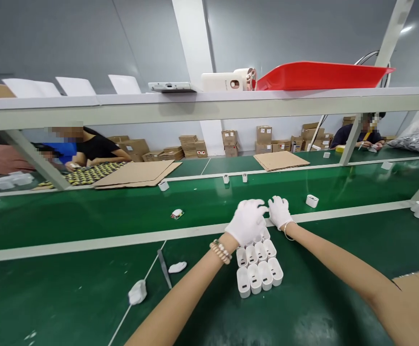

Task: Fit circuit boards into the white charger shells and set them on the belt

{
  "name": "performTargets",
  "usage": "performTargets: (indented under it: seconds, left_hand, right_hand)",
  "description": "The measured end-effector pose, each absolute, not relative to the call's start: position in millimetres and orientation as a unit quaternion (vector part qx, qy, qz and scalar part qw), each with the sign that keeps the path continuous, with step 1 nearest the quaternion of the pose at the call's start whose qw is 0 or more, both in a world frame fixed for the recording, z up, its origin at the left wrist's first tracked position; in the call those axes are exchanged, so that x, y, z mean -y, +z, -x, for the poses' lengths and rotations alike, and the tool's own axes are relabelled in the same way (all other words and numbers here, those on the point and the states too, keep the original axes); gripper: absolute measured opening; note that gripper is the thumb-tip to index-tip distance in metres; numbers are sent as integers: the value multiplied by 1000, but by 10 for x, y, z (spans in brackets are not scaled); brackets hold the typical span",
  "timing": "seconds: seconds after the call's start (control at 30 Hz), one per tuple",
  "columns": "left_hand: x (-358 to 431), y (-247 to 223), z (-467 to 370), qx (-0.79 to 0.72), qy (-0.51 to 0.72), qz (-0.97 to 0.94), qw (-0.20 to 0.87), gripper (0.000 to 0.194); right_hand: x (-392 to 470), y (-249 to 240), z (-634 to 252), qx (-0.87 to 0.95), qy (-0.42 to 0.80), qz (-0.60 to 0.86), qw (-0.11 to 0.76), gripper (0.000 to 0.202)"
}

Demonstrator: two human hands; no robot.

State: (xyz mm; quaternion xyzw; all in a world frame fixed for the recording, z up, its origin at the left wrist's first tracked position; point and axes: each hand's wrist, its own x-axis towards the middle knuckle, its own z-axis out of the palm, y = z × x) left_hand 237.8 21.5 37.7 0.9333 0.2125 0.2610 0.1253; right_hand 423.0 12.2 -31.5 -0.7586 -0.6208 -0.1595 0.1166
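Note:
White plastic charger housings (260, 276) stand in tight rows on the green work surface in front of me, their open ends up and a small slot showing inside several of them. My left hand (248, 222), in a white glove, is over the far rows and hides part of them. Its fingers are bent and slightly apart, pointing right. At the far right corner of the rows is my gloved right hand (279, 211), fingers curved and spread, fingertips close to the left ones. I see nothing held in either hand, though the undersides of the fingers are hidden.
Tweezers (164, 269) and a crumpled white piece (137, 292) lie to the left. On the green belt (202, 202) are a small circuit board (177, 214) and a single housing (312, 201). A shelf (209, 108) crosses above, carrying a red tray (321, 77). Co-workers sit beyond.

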Motion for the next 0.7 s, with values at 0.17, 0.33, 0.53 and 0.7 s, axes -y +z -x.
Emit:
performTargets:
  seconds: [0.17,0.33,0.53,0.7]
  left_hand:
    - [-460,-153,-1652,-313,299,-891,135,41]
    - [-493,-402,-1606,-278,257,-910,172,44]
    - [-537,-413,-1687,-286,275,-888,234,16]
    - [-569,-464,-1651,-338,349,-818,309,23]
  right_hand:
    - [-112,-423,-4322,604,-145,767,158,39]
    - [-112,-503,-4395,595,-131,773,178,38]
    - [-103,-535,-4436,592,-111,776,188,35]
    - [-74,-447,-4409,600,-95,770,196,35]
